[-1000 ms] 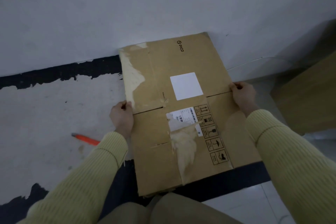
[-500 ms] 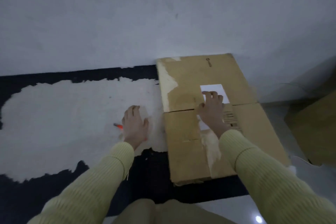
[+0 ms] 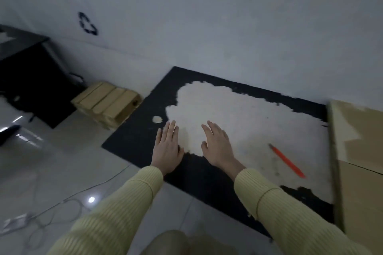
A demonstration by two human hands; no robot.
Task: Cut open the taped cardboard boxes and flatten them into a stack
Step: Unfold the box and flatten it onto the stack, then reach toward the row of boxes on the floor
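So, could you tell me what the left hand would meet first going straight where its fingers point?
Probably the wall: the left hand points across the black mat, and that way looks free, though its height is unclear.

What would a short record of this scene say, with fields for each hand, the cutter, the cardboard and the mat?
Left hand: palm down, fingers straight, holds nothing
Right hand: palm down, fingers straight, holds nothing
Orange cutter: lies on the mat's pale worn patch, right of both hands, untouched
Flattened cardboard box: flat at the right edge of view
Black mat: on the tiled floor, against the wall
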